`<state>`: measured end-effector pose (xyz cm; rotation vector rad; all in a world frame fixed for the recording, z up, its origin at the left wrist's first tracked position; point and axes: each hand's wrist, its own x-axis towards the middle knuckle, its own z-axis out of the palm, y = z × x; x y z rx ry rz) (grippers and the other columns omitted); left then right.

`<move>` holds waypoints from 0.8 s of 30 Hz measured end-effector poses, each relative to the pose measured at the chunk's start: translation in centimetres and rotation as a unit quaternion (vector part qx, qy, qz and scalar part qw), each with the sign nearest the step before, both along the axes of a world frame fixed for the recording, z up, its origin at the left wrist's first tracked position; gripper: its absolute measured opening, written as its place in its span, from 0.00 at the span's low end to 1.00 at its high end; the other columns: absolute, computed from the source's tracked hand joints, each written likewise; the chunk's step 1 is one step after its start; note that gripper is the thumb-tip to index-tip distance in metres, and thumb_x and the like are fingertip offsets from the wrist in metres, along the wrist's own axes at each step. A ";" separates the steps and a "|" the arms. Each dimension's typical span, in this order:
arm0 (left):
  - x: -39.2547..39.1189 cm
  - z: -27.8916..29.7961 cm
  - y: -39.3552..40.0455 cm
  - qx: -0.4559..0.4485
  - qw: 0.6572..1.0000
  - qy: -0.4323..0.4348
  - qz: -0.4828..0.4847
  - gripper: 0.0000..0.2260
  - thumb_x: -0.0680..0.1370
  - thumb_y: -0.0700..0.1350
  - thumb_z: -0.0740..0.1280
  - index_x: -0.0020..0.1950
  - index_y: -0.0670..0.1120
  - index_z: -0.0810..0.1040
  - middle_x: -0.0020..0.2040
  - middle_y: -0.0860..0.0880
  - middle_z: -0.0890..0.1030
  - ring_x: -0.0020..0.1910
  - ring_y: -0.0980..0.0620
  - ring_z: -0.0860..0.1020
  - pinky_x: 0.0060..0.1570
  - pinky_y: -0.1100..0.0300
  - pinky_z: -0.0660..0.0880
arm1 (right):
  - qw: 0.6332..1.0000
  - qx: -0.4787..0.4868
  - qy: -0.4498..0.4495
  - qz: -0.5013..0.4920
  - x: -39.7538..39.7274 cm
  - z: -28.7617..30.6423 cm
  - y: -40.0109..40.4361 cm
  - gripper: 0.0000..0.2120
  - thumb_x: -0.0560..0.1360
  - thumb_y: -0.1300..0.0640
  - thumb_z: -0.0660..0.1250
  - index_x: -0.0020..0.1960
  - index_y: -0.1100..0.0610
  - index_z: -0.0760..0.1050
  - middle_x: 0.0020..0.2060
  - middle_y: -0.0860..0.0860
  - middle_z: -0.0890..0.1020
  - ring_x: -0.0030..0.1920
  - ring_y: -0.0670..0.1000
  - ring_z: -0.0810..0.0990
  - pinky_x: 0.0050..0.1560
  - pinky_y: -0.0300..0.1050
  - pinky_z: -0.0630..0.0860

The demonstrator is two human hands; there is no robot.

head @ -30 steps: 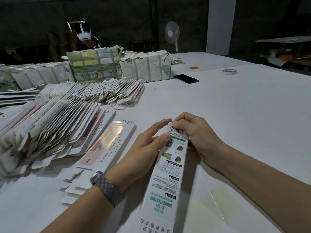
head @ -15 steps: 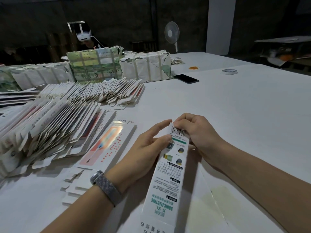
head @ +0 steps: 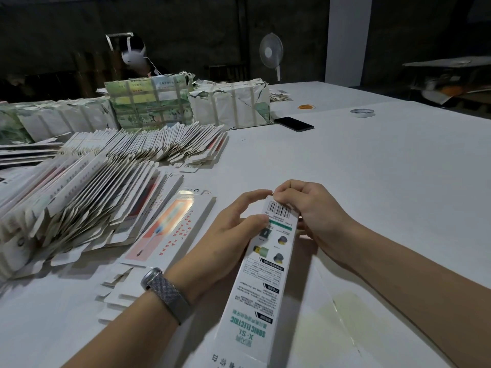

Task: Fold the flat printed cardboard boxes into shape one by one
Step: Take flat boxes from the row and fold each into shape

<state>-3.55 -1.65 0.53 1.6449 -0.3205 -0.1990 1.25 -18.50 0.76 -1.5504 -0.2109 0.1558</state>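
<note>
A long white printed box (head: 261, 285) with a barcode and green lettering stands raised into shape in front of me, its far end up between both hands. My left hand (head: 228, 235) grips the box's left side, thumb on the printed face. My right hand (head: 305, 208) has its fingers curled over the far end by the barcode. A flat box blank (head: 170, 229) with an orange picture lies on the table to the left. Beyond it, fanned rows of flat blanks (head: 79, 197) lean in a long pile.
Strapped bundles of blanks (head: 231, 104) stand at the back of the white table (head: 385, 168). A black phone (head: 293, 124), a tape roll (head: 362, 112) and rubber bands (head: 306, 107) lie farther back. A person sits behind the bundles; a fan (head: 271, 54) stands nearby.
The box's far end has risen slightly and my right fingers have curled further over its top edge by the barcode. My left hand keeps its hold.
</note>
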 end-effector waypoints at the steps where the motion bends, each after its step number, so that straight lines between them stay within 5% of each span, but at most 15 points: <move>1: 0.0 0.0 0.0 -0.001 1.000 -0.001 0.000 0.14 0.84 0.40 0.59 0.67 0.55 0.72 0.47 0.44 0.87 0.39 0.51 0.85 0.34 0.62 0.79 | 1.000 0.001 -0.003 0.001 0.1 -0.1 0.0 0.13 0.79 0.62 0.65 0.37 0.55 0.77 0.28 0.51 0.80 0.27 0.48 0.79 0.24 0.35 0.71; 7: 0.2 -0.4 0.1 -0.015 1.000 -0.016 0.008 0.12 0.84 0.40 0.60 0.65 0.52 0.72 0.45 0.50 0.87 0.40 0.50 0.85 0.36 0.60 0.81 | 1.000 0.001 -0.012 0.014 0.0 -0.3 0.0 0.13 0.81 0.59 0.63 0.38 0.55 0.78 0.30 0.52 0.80 0.31 0.49 0.81 0.27 0.37 0.73; 12: 0.4 -0.7 0.2 -0.048 0.999 -0.013 0.022 0.11 0.84 0.41 0.60 0.64 0.54 0.72 0.46 0.41 0.87 0.39 0.48 0.84 0.34 0.59 0.80 | 0.999 0.015 -0.035 0.016 0.2 -0.6 0.1 0.03 0.78 0.54 0.64 0.48 0.51 0.76 0.34 0.51 0.83 0.35 0.50 0.82 0.29 0.39 0.74; 16: 0.9 -1.1 0.4 -0.078 0.995 -0.028 0.053 0.11 0.84 0.43 0.60 0.64 0.57 0.70 0.48 0.42 0.87 0.39 0.46 0.85 0.33 0.58 0.79 | 0.998 -0.008 -0.061 0.026 0.1 -1.1 0.2 0.17 0.71 0.46 0.68 0.59 0.43 0.68 0.46 0.53 0.83 0.41 0.52 0.85 0.33 0.46 0.79; 19: 1.1 -1.4 0.5 -0.101 0.992 -0.039 0.061 0.10 0.84 0.46 0.62 0.63 0.58 0.70 0.52 0.42 0.86 0.41 0.44 0.85 0.33 0.56 0.80 | 0.997 0.002 -0.067 0.031 -0.1 -1.2 0.3 0.17 0.76 0.51 0.71 0.58 0.41 0.67 0.53 0.57 0.81 0.43 0.56 0.86 0.43 0.59 0.82; 24: 1.4 -1.6 0.6 -0.107 0.992 -0.043 0.053 0.12 0.78 0.50 0.64 0.60 0.61 0.72 0.50 0.42 0.86 0.40 0.44 0.86 0.32 0.57 0.79 | 0.996 0.024 -0.077 0.028 -0.2 -1.0 0.2 0.11 0.78 0.56 0.70 0.56 0.48 0.70 0.45 0.52 0.82 0.42 0.58 0.86 0.42 0.58 0.82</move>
